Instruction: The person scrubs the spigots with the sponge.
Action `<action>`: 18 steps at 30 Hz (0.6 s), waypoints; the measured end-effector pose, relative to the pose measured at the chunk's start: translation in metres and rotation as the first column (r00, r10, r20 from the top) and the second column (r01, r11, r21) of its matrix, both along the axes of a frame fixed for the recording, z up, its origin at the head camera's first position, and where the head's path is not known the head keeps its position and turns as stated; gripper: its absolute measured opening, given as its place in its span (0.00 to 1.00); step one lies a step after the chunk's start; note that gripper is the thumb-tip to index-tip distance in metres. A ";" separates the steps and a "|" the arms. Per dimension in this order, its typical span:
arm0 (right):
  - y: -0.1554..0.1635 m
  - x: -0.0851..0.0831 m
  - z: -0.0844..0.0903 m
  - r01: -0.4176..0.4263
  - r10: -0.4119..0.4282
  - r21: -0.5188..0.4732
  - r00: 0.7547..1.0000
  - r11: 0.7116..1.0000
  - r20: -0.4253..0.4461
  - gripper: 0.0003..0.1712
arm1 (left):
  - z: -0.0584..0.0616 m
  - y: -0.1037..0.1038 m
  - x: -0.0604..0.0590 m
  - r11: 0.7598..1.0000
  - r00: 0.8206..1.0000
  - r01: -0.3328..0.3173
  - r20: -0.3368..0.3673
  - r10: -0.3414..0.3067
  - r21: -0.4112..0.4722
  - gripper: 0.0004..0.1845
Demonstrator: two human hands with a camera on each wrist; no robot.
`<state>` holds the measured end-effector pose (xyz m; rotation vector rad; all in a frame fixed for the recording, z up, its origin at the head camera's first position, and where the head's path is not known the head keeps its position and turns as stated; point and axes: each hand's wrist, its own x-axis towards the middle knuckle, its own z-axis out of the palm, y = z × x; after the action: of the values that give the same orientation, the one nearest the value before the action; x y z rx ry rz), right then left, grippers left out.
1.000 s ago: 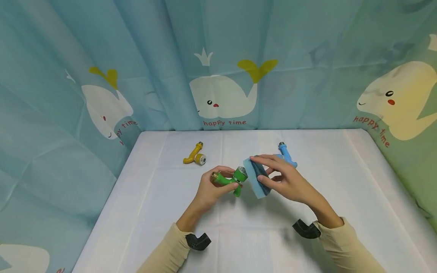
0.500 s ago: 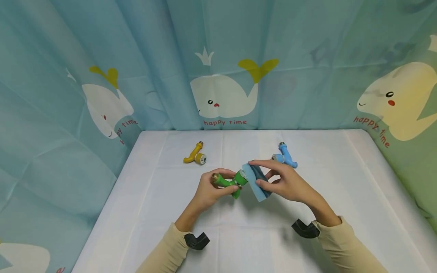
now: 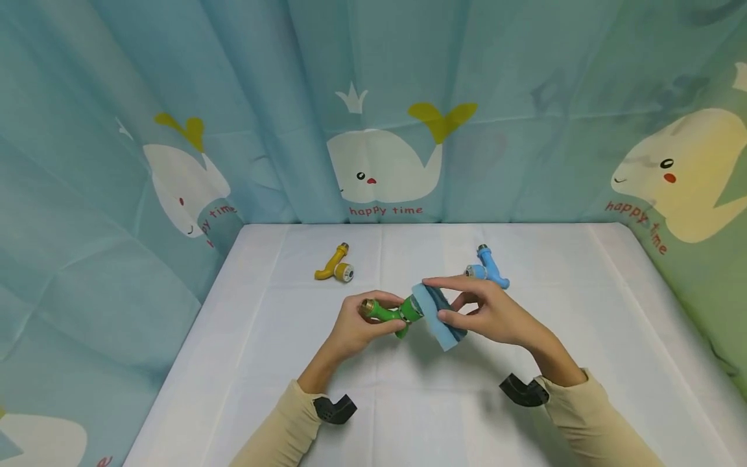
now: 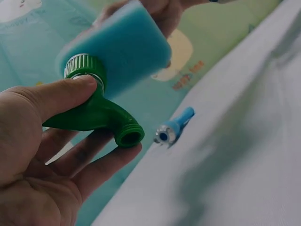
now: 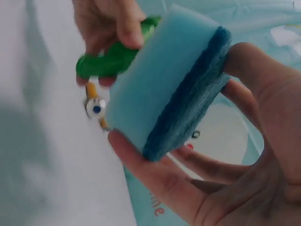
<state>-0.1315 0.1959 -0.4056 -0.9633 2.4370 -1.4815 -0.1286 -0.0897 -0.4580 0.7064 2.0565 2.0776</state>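
My left fingers point(image 3: 388, 326) hold a green tap point(image 3: 382, 312), tilted; my right fingers point(image 3: 455, 282) pinch a slanted blue sponge point(image 3: 432, 315) against its knob point(image 3: 411, 309).

From here, a white-covered table point(image 3: 280, 344) spreads beneath the fingers point(image 3: 452, 283); blue-green curtains point(image 3: 257, 97) with printed whales point(image 3: 397, 162) hang beyond them.

The left hand point(image 4: 23, 141) held a green tap point(image 4: 106, 113), a blue sponge point(image 4: 129, 49) behind it, a blue tap point(image 4: 178, 124) rightward.
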 end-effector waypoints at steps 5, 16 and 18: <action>0.001 0.001 0.003 0.027 -0.025 0.042 0.999 0.999 -0.042 0.30 | 0.000 0.002 -0.001 1.000 0.999 0.022 -0.035 -0.022 0.001 0.18; 0.000 -0.004 0.008 0.029 -0.017 0.111 0.994 0.993 -0.111 0.29 | 0.003 -0.001 -0.002 0.996 0.996 0.035 -0.075 -0.041 -0.077 0.16; 0.001 -0.005 0.009 -0.002 0.010 0.095 0.996 0.996 -0.085 0.29 | 0.004 -0.001 -0.003 0.996 0.995 0.057 -0.080 -0.063 -0.072 0.16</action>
<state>-0.1369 0.1965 -0.3962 -1.0347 2.5351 -1.3358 -0.1315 -0.0908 -0.4543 0.8454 2.1115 1.9658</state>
